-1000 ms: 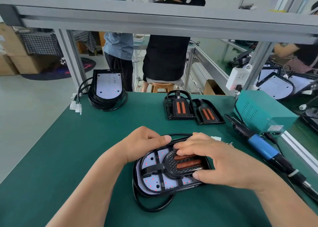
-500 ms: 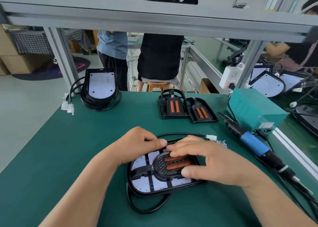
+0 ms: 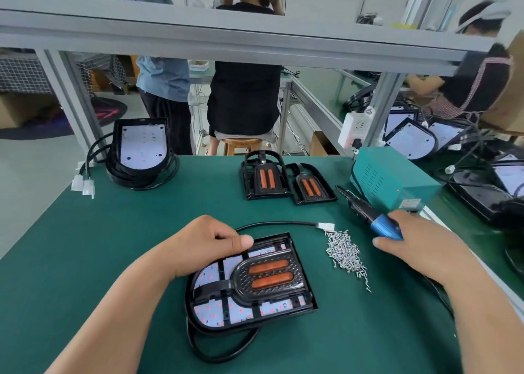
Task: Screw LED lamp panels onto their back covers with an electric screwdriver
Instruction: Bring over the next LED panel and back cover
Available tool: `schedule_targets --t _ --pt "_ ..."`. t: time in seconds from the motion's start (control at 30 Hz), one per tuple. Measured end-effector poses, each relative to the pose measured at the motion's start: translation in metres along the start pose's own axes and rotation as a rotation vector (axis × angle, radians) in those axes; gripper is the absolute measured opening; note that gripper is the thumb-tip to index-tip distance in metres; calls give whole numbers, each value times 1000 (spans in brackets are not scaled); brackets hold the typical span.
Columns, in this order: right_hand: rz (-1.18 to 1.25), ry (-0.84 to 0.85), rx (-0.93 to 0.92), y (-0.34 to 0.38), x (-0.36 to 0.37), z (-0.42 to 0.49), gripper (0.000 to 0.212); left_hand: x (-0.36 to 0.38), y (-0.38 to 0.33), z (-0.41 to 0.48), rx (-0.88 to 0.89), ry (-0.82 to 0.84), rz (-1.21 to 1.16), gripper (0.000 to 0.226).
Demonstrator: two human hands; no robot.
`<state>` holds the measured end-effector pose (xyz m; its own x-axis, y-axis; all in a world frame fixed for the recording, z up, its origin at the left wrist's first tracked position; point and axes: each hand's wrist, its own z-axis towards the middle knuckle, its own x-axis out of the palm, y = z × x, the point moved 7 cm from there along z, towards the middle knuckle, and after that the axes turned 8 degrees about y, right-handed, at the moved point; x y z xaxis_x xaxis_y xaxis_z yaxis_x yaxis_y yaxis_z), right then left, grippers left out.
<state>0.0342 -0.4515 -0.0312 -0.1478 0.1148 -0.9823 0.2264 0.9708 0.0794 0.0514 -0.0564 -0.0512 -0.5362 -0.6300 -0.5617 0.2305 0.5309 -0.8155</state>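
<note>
Head view: we look down on a green mat (image 3: 113,246) with both forearms reaching in from 6 o'clock.
Lamp: a black cover (image 3: 300,281) with a ribbed U-shaped hump and two orange strips (image 3: 268,267) sits on a white LED panel (image 3: 215,314) dotted with red; the panel shows through the cover's openings.
Where it lies: flat on the mat at the centre, just towards 6 o'clock, its rounded end at 8 o'clock and its square end at 2 o'clock.
Cable: a black cable (image 3: 221,351) loops out under the lamp at 6 o'clock; another run passes at 12 o'clock to a white connector (image 3: 326,226).
Screws: a loose pile of small silver screws (image 3: 344,253) lies at 3 o'clock of the lamp, apart from it.
Hard to make out: we cannot tell whether any screw sits in the cover. The left fingertips are tucked out of sight, and the right palm hides part of the tool's barrel.
Left hand (image 3: 204,243): at 10 o'clock of the lamp, its thumb lies flat on the cover's far corner and its fingers curl over that edge, holding it down.
Right hand (image 3: 419,240): at 3 o'clock on the mat, its fingers and thumb are wrapped round the blue barrel of the electric screwdriver (image 3: 377,223).
Screwdriver: its black tip points to 11 o'clock, just beside a teal power box (image 3: 394,175).
Farther off: two spare covers (image 3: 263,178) lie at 12 o'clock and a stack of lamps (image 3: 141,147) at 10 o'clock.
</note>
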Motion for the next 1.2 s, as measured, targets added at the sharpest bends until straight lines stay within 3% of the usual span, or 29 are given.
schedule_targets --t 0.17,0.4,0.5,0.67,0.77,0.93,1.03,1.1,1.2 --pt "-31 -9 -15 -2 4 5 51 0 -3 -2 13 9 -59 71" --pt "-35 -69 -31 0 5 7 36 -1 2 -2 -29 -20 -160 74" --pt "-24 -101 -39 2 4 7 30 -11 10 -2 -52 -144 -221 59" --pt "39 -123 -49 1 3 7 29 -27 36 5 -45 -348 -601 33" --pt "90 -130 -56 2 3 7 29 -28 50 5 -92 -371 -923 25" --pt "411 -166 -124 1 -8 1 20 -28 50 1 -41 -323 -1396 40" --pt "621 -234 -176 2 -22 -6 21 -29 49 0 -22 -327 -1489 49" --pt "790 -273 -191 4 -29 -12 31 -28 50 1 -32 -327 -1506 43" --pt "1261 -255 -215 11 -28 -14 29 -26 50 2 -37 -310 -1483 30"
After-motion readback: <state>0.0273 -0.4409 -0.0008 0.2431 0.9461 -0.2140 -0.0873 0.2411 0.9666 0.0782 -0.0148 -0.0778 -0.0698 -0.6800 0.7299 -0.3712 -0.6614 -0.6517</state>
